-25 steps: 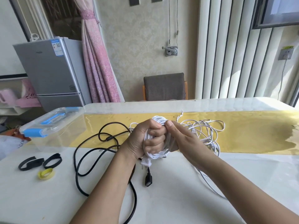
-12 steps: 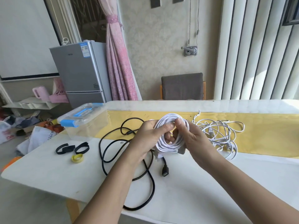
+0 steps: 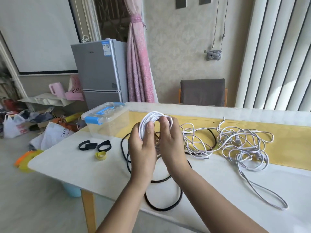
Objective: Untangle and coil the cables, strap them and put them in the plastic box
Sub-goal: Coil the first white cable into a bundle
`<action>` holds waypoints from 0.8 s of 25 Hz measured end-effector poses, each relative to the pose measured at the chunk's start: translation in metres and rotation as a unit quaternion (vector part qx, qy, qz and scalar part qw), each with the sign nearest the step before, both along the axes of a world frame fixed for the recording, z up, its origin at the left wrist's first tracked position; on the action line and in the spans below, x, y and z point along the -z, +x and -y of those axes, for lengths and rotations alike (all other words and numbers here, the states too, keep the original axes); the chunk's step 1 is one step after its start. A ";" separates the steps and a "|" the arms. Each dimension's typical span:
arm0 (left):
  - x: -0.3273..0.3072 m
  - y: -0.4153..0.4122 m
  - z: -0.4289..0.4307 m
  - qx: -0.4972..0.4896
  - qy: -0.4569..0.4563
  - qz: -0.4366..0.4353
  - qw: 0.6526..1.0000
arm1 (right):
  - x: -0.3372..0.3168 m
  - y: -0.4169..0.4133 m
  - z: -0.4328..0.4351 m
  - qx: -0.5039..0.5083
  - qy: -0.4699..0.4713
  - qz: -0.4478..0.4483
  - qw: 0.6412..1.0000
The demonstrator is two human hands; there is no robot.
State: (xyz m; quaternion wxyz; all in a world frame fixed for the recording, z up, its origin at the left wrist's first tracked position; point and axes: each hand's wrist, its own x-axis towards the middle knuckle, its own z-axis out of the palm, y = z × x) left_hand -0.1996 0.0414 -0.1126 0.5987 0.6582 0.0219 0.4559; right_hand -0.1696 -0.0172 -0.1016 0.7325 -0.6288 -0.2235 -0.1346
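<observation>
White tabletop (image 3: 101, 174): left hand (image 3: 143, 148) and right hand (image 3: 171, 145) clamp a round white cable coil (image 3: 152, 116), likely springing apart if one releases for nine-o'clock black straps (image 3: 104, 145)

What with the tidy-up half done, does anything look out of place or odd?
Nothing is spilled or damaged. A loop of the black cable lies right at the table's near edge and might slide off; the white tangle sprawls over the yellow runner, one loop trailing forward.

Bare forearms (image 3: 124, 204), bare left hand (image 3: 143, 148), right hand (image 3: 172, 145)
</observation>
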 end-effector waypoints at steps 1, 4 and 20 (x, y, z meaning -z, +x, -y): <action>-0.001 0.000 -0.015 -0.011 0.011 -0.005 1.000 | -0.002 -0.003 -0.011 -0.025 -0.003 -0.009 1.000; -0.009 -0.007 -0.066 -0.047 0.107 -0.038 0.992 | -0.003 -0.005 -0.036 -0.113 -0.038 -0.036 0.992; -0.004 -0.047 -0.198 -0.200 0.179 -0.145 0.952 | 0.064 0.025 -0.156 -0.104 -0.568 0.116 0.808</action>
